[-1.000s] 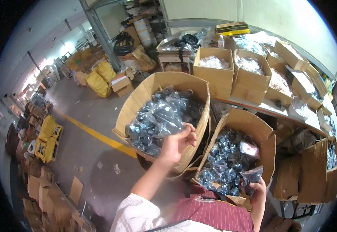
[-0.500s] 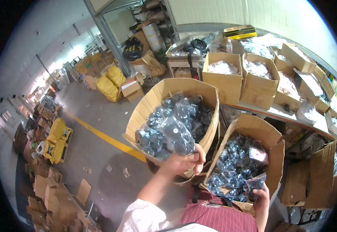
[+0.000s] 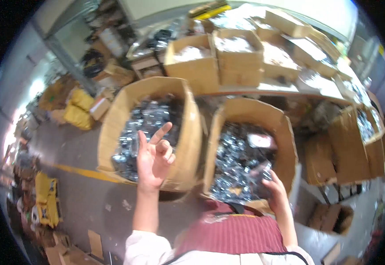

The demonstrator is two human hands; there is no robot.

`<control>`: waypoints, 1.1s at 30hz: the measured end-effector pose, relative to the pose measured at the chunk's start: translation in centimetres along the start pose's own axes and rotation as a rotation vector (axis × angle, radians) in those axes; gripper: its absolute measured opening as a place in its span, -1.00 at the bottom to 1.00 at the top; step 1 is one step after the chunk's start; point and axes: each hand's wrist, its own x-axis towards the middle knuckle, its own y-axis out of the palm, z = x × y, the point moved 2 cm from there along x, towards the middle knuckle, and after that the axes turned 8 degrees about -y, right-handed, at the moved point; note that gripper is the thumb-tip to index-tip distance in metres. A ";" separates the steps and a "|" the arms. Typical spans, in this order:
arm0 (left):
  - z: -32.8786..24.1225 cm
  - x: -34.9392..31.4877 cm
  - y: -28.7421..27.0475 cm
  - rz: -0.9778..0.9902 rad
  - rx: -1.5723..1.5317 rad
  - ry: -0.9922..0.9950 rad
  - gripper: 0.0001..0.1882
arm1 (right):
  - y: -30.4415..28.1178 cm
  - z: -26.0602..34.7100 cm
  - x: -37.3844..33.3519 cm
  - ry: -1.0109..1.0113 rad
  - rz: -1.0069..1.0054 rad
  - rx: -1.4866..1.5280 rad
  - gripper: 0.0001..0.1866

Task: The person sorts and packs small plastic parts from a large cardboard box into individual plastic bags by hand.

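Observation:
My left hand (image 3: 156, 154) is raised over the near side of the left cardboard box (image 3: 189, 145), thumb and index finger apart, with nothing in it. Clear plastic bags with dark contents (image 3: 150, 117) fill that box. Above the right cardboard box (image 3: 285, 132), my right hand (image 3: 277, 190) grips a clear plastic bag (image 3: 263, 176) with something dark inside; blur hides what it is. Many similar shiny bags (image 3: 232, 154) lie in the right box, along with a pink-and-white packet (image 3: 262, 140).
Behind the boxes runs a table (image 3: 276, 88) crowded with open cartons (image 3: 192, 66) of clear bags. Another tall carton (image 3: 351, 150) stands at the right. Yellow sacks (image 3: 78, 110) and a yellow floor line (image 3: 86, 172) are on the left. Cardboard scraps (image 3: 95, 244) lie at lower left.
The bag my left hand held over the left box is out of its fingers, which have opened. My view has turned right. The right hand still grips a bag.

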 end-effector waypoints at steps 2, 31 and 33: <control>2.7 0.4 0.8 -0.230 0.347 -0.136 -0.22 | 0.5 0.4 0.1 -0.010 0.094 0.087 -0.30; 15.8 1.4 3.0 -0.140 0.606 -0.408 -0.50 | 1.9 2.7 -2.2 -0.173 0.236 0.027 -0.23; 15.9 1.4 2.9 -0.144 0.492 -0.362 -0.52 | 1.7 2.6 -2.3 -0.219 0.243 -0.016 -0.30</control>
